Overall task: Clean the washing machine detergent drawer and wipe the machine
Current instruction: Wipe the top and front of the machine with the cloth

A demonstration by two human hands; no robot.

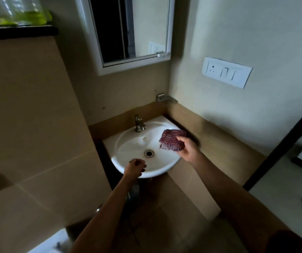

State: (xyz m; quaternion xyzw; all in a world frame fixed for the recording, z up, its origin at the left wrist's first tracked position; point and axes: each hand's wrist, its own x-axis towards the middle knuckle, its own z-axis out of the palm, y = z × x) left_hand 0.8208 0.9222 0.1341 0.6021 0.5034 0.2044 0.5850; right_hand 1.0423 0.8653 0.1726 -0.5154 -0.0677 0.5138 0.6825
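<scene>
Gripping cloth (171, 138), right hand (187, 149), left hand (135, 168) curled

- A small, dim bathroom in a home.
- A white washbasin (128, 143) with a metal tap (139, 124) and a round drain (149, 153) is fitted into the corner.
- A white-framed mirror (135, 67) hangs on the wall above it.
- Large beige tiles (28, 106) cover the left wall.
- A white switch plate (226, 72) with a socket sits on the painted right wall.
</scene>
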